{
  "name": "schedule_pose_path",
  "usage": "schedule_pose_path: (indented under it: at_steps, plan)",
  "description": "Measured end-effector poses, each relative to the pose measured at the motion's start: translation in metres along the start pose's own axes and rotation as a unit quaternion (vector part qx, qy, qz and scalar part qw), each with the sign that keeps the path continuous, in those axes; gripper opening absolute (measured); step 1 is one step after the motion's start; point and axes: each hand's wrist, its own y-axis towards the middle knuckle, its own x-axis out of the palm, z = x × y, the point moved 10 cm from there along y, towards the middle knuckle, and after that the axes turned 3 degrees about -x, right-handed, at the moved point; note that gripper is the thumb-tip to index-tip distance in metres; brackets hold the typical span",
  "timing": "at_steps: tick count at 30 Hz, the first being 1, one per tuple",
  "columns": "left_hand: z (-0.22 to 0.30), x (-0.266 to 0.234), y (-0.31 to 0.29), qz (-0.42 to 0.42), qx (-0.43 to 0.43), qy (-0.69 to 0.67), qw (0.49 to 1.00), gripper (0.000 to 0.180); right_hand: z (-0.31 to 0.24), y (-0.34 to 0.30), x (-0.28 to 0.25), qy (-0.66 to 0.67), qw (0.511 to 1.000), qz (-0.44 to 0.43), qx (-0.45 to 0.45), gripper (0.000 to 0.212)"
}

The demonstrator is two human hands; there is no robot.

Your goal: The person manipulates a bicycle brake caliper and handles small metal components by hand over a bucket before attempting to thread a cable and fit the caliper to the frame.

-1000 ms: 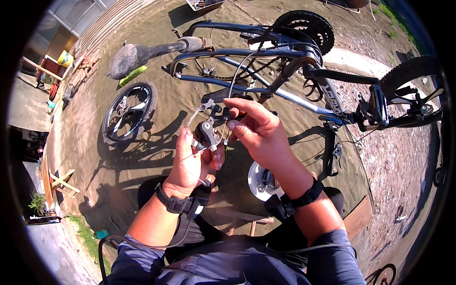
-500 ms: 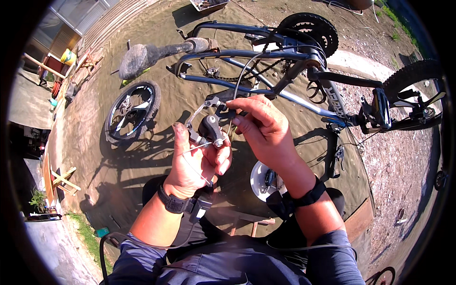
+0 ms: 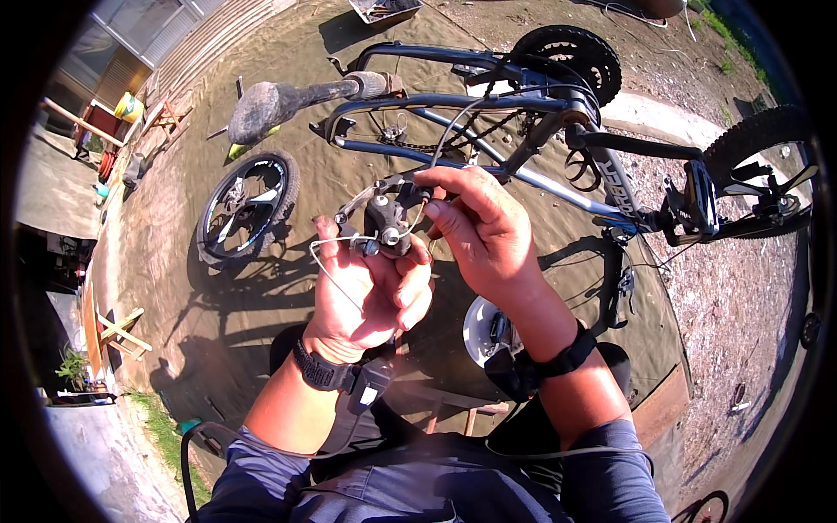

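My left hand (image 3: 362, 288) cradles a black and silver bicycle derailleur (image 3: 382, 218) between thumb and fingers, above the ground cloth. A thin bare cable (image 3: 319, 261) comes out of the derailleur and loops past my left thumb. My right hand (image 3: 488, 227) pinches the cable housing (image 3: 426, 195) at the derailleur's right side, thumb against forefinger. From there the dark housing runs up to the bicycle frame (image 3: 540, 174), which lies ahead with its saddle (image 3: 261, 112) toward the left. The fingertips partly hide where housing and derailleur meet.
A loose wheel (image 3: 247, 209) lies on the cloth at the left. A white bowl (image 3: 476, 331) with dark parts is below my right forearm. The front wheel (image 3: 763, 148) is at the far right. A metal tray (image 3: 384, 12) stands at the top.
My left hand has turned the derailleur slightly, and the loose cable end now bows out farther left around my thumb. My right hand keeps its pinch, almost in place.
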Motion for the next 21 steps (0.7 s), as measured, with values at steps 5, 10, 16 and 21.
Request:
schedule_pose_path:
  at_steps: [5, 10, 16, 21]
  plan:
    - [0.0, 0.005, -0.001, -0.013, -0.005, 0.018, 1.0, 0.114, 0.0, 0.001, 0.001, -0.001, 1.0, 0.003, -0.006, 0.026]
    - [-0.001, 0.01, 0.0, -0.019, -0.01, 0.009, 1.0, 0.116, 0.0, 0.002, 0.001, -0.009, 1.0, 0.003, -0.005, 0.025]
    - [-0.002, 0.012, 0.0, -0.016, -0.015, 0.034, 0.999, 0.119, 0.0, 0.003, 0.001, -0.017, 1.0, 0.006, -0.005, 0.024]
    - [-0.003, 0.013, 0.0, -0.013, -0.016, 0.077, 0.997, 0.123, -0.005, 0.005, 0.0, -0.04, 0.999, 0.009, -0.015, 0.022]
